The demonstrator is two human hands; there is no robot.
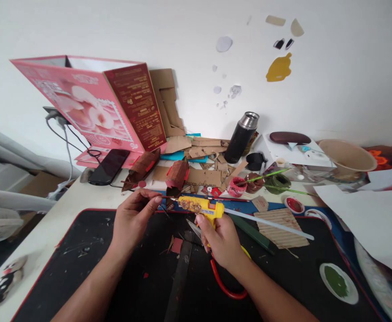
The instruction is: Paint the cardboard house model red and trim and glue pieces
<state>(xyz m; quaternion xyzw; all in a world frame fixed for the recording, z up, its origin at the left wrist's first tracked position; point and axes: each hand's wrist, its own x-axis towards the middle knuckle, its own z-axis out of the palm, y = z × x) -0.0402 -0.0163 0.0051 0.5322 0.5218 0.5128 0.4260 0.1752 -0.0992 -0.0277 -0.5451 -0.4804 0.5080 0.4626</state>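
My right hand (221,237) is wrapped round the grip of a yellow hot glue gun (199,206), whose front is smeared with brown residue. A long pale glue stick (269,223) juts out of its back. The nozzle points left and meets a thin brown strip (165,197) pinched between the thumb and fingers of my left hand (137,214). Beneath my right hand lie scissors (221,284) with red and yellow handles, partly hidden. Just beyond my hands sit two brown painted cardboard pieces, one upright (177,174) and one tilted (144,165).
A black mat (91,259) covers the desk front. Behind stand a pink box (91,107), a phone (109,166), cardboard scraps (209,150) and a black thermos (241,138). Paint jars (237,187) with brushes, corrugated cardboard (283,228) and a lid of green paint (338,282) are at right.
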